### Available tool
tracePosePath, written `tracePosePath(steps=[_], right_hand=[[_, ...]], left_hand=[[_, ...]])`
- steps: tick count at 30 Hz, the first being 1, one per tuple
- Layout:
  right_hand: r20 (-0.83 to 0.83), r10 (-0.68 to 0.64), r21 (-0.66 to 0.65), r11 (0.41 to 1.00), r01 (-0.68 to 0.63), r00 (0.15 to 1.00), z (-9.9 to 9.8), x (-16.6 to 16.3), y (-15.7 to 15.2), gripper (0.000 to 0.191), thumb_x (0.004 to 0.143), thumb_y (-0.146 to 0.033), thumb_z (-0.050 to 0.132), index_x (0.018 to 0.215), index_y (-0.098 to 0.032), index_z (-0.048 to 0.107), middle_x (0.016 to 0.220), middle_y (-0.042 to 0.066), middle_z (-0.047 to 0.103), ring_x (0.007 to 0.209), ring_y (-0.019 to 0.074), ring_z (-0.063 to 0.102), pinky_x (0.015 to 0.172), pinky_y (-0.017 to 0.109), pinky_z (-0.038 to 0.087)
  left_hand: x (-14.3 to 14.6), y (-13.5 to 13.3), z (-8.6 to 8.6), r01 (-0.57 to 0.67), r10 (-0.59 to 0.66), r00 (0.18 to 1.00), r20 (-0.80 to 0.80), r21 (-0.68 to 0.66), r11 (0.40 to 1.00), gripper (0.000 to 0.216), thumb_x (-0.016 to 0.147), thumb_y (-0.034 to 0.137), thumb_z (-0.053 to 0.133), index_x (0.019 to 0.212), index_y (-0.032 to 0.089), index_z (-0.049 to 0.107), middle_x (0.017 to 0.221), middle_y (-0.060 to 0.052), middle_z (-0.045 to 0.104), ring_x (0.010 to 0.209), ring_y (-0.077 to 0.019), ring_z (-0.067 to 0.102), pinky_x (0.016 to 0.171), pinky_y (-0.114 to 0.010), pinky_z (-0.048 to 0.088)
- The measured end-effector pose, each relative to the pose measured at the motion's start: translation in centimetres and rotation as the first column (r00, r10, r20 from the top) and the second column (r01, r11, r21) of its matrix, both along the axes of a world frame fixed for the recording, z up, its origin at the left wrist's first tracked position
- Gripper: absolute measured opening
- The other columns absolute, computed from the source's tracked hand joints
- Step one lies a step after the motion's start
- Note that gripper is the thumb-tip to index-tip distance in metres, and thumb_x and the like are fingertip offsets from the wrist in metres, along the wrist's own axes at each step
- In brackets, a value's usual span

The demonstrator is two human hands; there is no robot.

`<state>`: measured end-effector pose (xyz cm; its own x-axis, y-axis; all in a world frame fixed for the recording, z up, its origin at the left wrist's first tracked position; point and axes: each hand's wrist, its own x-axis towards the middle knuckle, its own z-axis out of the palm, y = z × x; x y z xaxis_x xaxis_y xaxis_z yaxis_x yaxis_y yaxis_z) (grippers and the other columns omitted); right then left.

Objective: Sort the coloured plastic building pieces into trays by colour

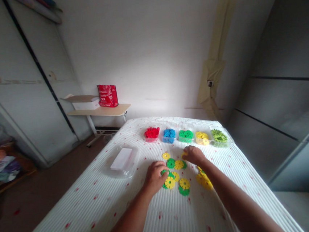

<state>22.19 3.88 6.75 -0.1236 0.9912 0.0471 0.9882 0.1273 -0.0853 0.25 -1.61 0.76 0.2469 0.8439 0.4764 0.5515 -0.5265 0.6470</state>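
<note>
- The left hand (156, 176) lay over the notched discs on the white ribbed surface (97, 205); its fingers were bent around a green disc (164, 172), though I could not tell whether they gripped it or only touched it.
- The right hand (193, 155) was farther forward, its fingers narrowed on the edge of a yellow disc (184, 154).
- Between and in front of the hands lay more green and yellow discs, several overlapping; one loose disc (166, 155) sat apart, nearest the tubs.
- A heap of mostly yellow discs (204, 180) lay beside the right forearm.
- Five clear tubs stood in a row beyond, with red (152, 133), blue (169, 135), green (186, 136), yellow (202, 138) and lime-green pieces (219, 137); no lettering could be read on them.
- A white card (122, 159) lay with a clear plastic container (129, 172) to the left, without legible print.
- On a side table (102, 111), a red bag (108, 96) carried white writing, the larger characters apparently "专注", the smaller lines unreadable; a white box (86, 105) stood beside it.
</note>
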Motion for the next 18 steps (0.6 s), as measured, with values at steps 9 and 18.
tracePosePath(steps=[9, 18], right_hand=[[0.035, -0.148, 0.238, 0.962, 0.135, 0.988, 7.2, 4.7, 2.8, 0.045, 0.080, -0.030, 0.050, 0.124, -0.018, 0.051, 0.121, 0.014, 0.057, 0.103, 0.0274, 0.057, 0.076, 0.035, 0.044], [-0.141, -0.042, 0.221, 0.973, 0.073, 0.989, 3.5, 6.4, -0.6, 0.028, 0.080, -0.027, 0.053, 0.104, -0.018, 0.064, 0.103, 0.009, 0.068, 0.091, 0.0205, 0.063, 0.076, 0.027, 0.045]], left_hand=[[0.1, 0.2, 0.0, -0.032, 0.031, 0.999, -0.025, -0.019, 0.999, 0.017, 0.070, 0.014, 0.058, 0.078, 0.021, 0.071, 0.093, -0.004, 0.067, 0.093, -0.0181, 0.059, 0.088, -0.032, 0.046], [-0.1, 0.2, -0.5, -0.023, 0.023, 1.000, -0.018, 0.000, 1.000, 0.017, 0.069, 0.016, 0.058, 0.079, 0.021, 0.071, 0.094, -0.004, 0.066, 0.092, -0.0176, 0.059, 0.087, -0.031, 0.046]])
